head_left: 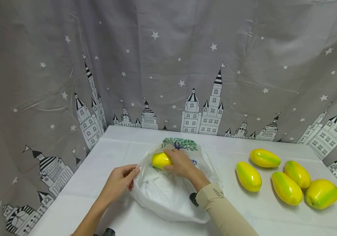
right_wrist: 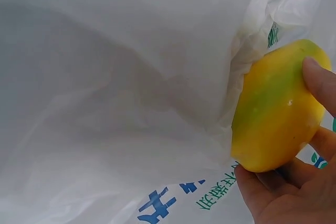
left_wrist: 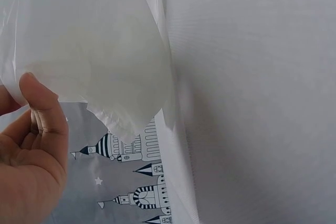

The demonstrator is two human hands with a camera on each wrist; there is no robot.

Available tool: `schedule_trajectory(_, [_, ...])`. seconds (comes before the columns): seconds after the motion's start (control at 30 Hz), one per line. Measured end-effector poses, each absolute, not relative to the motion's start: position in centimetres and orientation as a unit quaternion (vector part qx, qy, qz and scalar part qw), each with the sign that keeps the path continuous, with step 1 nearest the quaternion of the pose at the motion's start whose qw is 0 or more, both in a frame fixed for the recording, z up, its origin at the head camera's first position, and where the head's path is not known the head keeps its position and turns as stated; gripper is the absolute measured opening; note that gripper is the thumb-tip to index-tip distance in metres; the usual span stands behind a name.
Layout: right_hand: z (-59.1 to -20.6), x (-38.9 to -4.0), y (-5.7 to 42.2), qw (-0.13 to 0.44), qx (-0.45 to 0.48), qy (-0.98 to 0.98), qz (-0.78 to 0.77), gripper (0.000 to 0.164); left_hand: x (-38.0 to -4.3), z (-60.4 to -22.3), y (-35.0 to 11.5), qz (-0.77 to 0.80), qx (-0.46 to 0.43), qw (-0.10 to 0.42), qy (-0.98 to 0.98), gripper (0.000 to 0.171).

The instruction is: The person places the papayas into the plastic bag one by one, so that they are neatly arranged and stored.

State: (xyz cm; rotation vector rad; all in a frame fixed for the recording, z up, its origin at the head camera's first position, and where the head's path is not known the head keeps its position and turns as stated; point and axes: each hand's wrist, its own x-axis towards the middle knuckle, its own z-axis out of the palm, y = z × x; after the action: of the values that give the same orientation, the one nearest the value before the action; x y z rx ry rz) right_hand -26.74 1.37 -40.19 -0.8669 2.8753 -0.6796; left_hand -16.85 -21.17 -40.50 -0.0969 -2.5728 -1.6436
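Observation:
A white plastic bag [head_left: 168,208] with a printed green tree lies with its mouth spread wide. My left hand [head_left: 117,183] pinches its left rim between thumb and fingers; the left wrist view shows the thin film [left_wrist: 105,51] held there. Inside the bag's mouth, my right hand [head_left: 183,164] grips a glossy yellow papaya [head_left: 160,160] with a green streak. From the right wrist, the thumb lies on one side of the fruit and the other fingers on its opposite side. Folds of the bag hide part of the papaya's edge there.
Several more yellow-green papayas lie loose on the right of the white table, the nearest to the bag being one papaya [head_left: 248,177]. A grey curtain [head_left: 162,65] printed with castles and stars hangs behind the white tabletop [head_left: 121,144].

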Motion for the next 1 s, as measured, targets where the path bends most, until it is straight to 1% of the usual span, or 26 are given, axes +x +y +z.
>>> schedule_trajectory(0.13, [-40.3,-26.7,1.3,0.028,-0.286,0.935,-0.209,0.065,-16.7,-40.5,-21.3,-0.535,-0.03,0.044,-0.843,0.033])
schedule_trajectory(0.23, [-40.2,-26.7,1.2,0.016,-0.293,0.935,-0.2,0.062,-16.7,-40.5,-21.4,-0.536,-0.027,0.045,-0.842,0.033])
schedule_trajectory(0.37, [-39.5,-26.4,1.2,0.003,-0.292,0.936,-0.198,0.059,-16.7,-40.5,-21.4,-0.538,-0.028,0.046,-0.841,0.033])
schedule_trajectory(0.5, [-38.5,-25.9,1.7,0.005,-0.302,0.932,-0.201,0.059,-16.7,-40.5,-21.3,-0.536,-0.029,0.047,-0.842,0.034])
schedule_trajectory(0.67, [-37.1,-25.1,3.3,0.016,-0.323,0.922,-0.213,0.055,-16.8,-40.4,-21.1,-0.533,-0.032,0.047,-0.844,0.033])
schedule_trajectory(0.83, [-36.1,-24.0,5.2,0.03,-0.315,0.918,-0.239,0.056,-16.8,-40.3,-21.1,-0.53,-0.033,0.043,-0.846,0.034])
schedule_trajectory(1.0, [-36.0,-23.1,6.9,0.027,-0.305,0.92,-0.246,0.057,-16.8,-40.5,-21.2,-0.534,-0.031,0.04,-0.844,0.033])
